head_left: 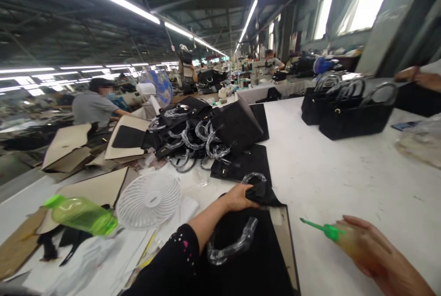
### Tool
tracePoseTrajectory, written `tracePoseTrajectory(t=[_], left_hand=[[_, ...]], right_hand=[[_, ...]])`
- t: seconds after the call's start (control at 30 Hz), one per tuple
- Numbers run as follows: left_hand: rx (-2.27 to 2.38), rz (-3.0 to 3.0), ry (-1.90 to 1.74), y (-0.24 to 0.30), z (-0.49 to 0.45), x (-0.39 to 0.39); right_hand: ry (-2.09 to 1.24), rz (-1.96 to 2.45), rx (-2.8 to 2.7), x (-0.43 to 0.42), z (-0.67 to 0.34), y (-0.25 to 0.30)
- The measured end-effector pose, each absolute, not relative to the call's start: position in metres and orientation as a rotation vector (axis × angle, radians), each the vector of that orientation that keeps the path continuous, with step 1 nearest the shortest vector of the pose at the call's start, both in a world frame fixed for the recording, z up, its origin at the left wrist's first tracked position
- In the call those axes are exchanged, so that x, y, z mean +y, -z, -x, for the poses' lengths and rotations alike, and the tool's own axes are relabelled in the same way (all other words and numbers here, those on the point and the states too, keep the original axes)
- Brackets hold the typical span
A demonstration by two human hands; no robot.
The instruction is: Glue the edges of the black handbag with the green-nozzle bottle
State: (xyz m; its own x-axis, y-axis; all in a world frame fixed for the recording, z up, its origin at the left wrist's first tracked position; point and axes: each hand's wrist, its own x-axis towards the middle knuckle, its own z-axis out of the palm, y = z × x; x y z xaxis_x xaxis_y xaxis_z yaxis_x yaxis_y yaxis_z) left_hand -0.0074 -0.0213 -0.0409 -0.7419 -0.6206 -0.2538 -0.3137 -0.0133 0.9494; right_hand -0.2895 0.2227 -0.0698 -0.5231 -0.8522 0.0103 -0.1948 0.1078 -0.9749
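My left hand [238,197] grips the top edge of a black handbag [255,254] lying flat in front of me on the white table [344,181]. The bag's handles [231,246] are wrapped in clear plastic. My right hand [375,252] holds a squeeze bottle with a green nozzle [324,229] that points left toward the bag, a short way from its right edge. My left sleeve is black with small coloured dots.
A heap of black handbags [203,135] with wrapped handles lies further back. More upright bags [351,112] stand at the right. A small white fan [149,199], a green bottle [81,215] and cardboard pieces [69,146] lie left. Another person [93,105] sits beyond.
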Motion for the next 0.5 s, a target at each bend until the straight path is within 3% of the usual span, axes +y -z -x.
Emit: tracePoseTrajectory(t=[0.1,0.5], left_hand=[[-2.001,-0.996,1.832,0.042,0.008,-0.020],[-1.957,-1.009,1.865,0.040,0.009,-0.022]], right_hand=[[1.412,0.852,1.845,0.207,0.293,0.057],[1.182,1.337,2.004,0.158,0.303,0.039]])
